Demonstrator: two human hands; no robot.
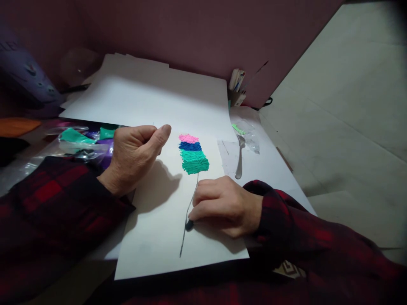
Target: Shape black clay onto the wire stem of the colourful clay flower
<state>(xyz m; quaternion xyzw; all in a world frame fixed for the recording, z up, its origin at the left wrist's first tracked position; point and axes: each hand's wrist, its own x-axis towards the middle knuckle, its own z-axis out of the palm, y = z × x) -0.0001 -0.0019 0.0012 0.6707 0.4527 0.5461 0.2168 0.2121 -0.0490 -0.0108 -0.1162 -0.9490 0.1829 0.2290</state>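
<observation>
Pink wall [203,42], hands [222,205] over striped paper [152,241], fork [239,159] beside it

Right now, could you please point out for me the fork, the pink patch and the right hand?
Fork [239,160]: head view, on its handle.
Pink patch [188,138]: head view, on its middle.
Right hand [227,206]: head view, on its back.

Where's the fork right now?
The fork is on the white tabletop, right of the coloured strip and just beyond your right hand.
</observation>
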